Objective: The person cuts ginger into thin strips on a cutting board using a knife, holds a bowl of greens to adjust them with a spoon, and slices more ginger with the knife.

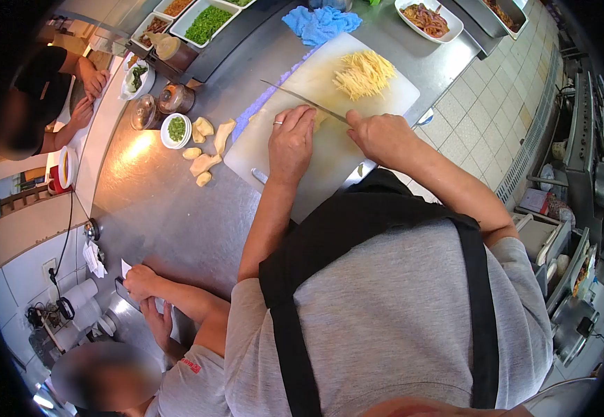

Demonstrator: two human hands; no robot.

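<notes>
My right hand [378, 139] is wrapped round the handle of a knife [303, 98], whose long thin blade points left across the white cutting board [246, 154]. Close beside the blade, my left hand [291, 144], with a ring on one finger, has its fingers curled down on pale yellow ginger [321, 119], mostly hidden under the fingers and knife. A heap of ginger cut in thin strips [364, 74] lies at the far end of the board. Several peeled ginger pieces [205, 164] rest on the steel counter to the left.
A blue cloth [321, 26] lies behind the board, and a dish of sliced food [428, 19] stands at the far right. Left are jars [176, 99] and a bowl of chopped greens [177, 129]. A co-worker's hands [150, 295] hold a phone; another person's hands [88, 90] rest on the ledge.
</notes>
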